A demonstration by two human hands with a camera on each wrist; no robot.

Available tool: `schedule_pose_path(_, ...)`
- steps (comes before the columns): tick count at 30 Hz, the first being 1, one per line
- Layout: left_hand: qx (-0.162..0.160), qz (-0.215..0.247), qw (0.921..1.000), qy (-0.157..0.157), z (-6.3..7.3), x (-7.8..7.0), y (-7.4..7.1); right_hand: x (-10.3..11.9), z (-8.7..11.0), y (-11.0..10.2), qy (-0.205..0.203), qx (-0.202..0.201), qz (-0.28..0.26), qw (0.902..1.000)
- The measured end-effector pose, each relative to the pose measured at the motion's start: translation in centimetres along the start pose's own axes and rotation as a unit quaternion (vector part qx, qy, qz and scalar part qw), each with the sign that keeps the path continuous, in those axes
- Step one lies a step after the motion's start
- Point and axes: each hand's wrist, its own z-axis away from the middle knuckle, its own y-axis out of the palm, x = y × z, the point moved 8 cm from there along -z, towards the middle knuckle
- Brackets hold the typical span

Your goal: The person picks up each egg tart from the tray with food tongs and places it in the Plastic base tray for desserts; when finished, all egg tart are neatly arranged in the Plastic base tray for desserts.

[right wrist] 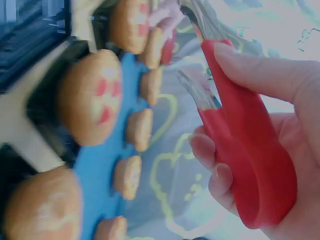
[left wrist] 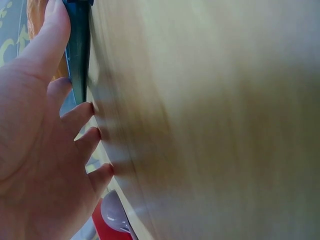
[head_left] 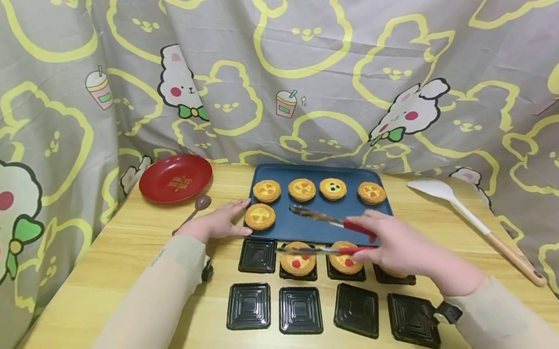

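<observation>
My right hand (head_left: 394, 245) grips a pair of tongs (head_left: 359, 227) by the red handles. The metal arms are spread with nothing between them, over the front of a blue baking tray (head_left: 310, 225). Several egg tarts (head_left: 302, 190) sit on that tray. Nearer me, two tarts with red topping (head_left: 297, 259) rest on black square holders; a third is partly hidden behind my right hand. My left hand (head_left: 220, 220) has its fingers spread at the tray's left edge, the thumb close to the nearest tart (head_left: 260, 216). The right wrist view shows fingers and thumb around the red handles (right wrist: 240, 130).
A row of bare black square holders (head_left: 300, 310) lies near the front. At the back left is a red plate (head_left: 176, 178), with a small brown spoon (head_left: 203, 202) beside my left hand. A white spatula with a wooden handle (head_left: 468, 214) lies at right. Patterned curtain (head_left: 307, 52) surrounds the table.
</observation>
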Motion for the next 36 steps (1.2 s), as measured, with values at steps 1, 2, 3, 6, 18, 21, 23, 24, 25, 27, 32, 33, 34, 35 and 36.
schedule_pose_path(1, -0.001, -0.002, 1.0, 0.002, 0.0, 0.1, 0.0, 0.1, -0.6, -0.3, 0.005, -0.004, 0.0, 1.0)
schedule_pose_path(2, -0.002, -0.003, 1.0, 0.002, 0.0, 0.1, 0.0, 0.3, -1.2, -0.5, 0.012, -0.007, 0.003, 0.9999)
schedule_pose_path(3, -0.003, -0.003, 1.0, 0.003, 0.0, 0.1, 0.0, 0.4, -1.8, -0.5, 0.02, -0.006, 0.006, 0.9998)
schedule_pose_path(6, -0.005, -0.004, 1.0, 0.006, -0.1, 0.2, 0.0, 0.8, -3.8, -0.1, 0.042, 0.005, 0.017, 0.999)
schedule_pose_path(18, -0.004, -0.007, 0.9998, 0.017, -0.2, -0.2, 0.1, 1.2, -8.4, 4.0, 0.074, 0.049, 0.054, 0.9946)
schedule_pose_path(21, -0.004, -0.006, 0.9999, 0.011, -0.1, -0.1, 0.1, 1.2, -8.7, 4.4, 0.076, 0.049, 0.053, 0.9945)
schedule_pose_path(23, -0.004, -0.006, 1.0, 0.005, -0.1, 0.1, 0.1, 1.2, -8.9, 4.6, 0.077, 0.049, 0.051, 0.9945)
schedule_pose_path(24, -0.004, -0.005, 1.0, 0.003, 0.0, 0.1, 0.1, 1.2, -9.0, 4.7, 0.079, 0.049, 0.05, 0.9944)
schedule_pose_path(25, -0.003, -0.005, 1.0, 0.001, -0.1, 0.2, 0.1, 1.1, -9.0, 4.8, 0.08, 0.05, 0.049, 0.9943)
schedule_pose_path(27, -0.003, -0.005, 1.0, -0.001, -0.1, 0.2, 0.1, 1.0, -9.1, 4.9, 0.086, 0.052, 0.047, 0.9939)
schedule_pose_path(32, -0.003, -0.006, 1.0, -0.005, -0.1, 0.1, 0.0, 0.9, -9.4, 5.3, 0.101, 0.054, 0.032, 0.9929)
schedule_pose_path(33, -0.003, -0.006, 1.0, -0.006, 0.0, 0.1, 0.0, 0.9, -9.5, 5.4, 0.1, 0.055, 0.032, 0.9929)
schedule_pose_path(34, -0.003, -0.006, 1.0, -0.007, 0.0, 0.1, 0.1, 1.0, -9.5, 5.5, 0.098, 0.055, 0.035, 0.9931)
schedule_pose_path(35, -0.002, -0.006, 0.9999, -0.009, 0.0, 0.1, 0.1, 1.0, -9.6, 5.6, 0.096, 0.056, 0.037, 0.9931)
schedule_pose_path(36, -0.002, -0.006, 0.9999, -0.009, -0.1, 0.1, 0.1, 1.0, -9.6, 5.7, 0.094, 0.056, 0.042, 0.9932)
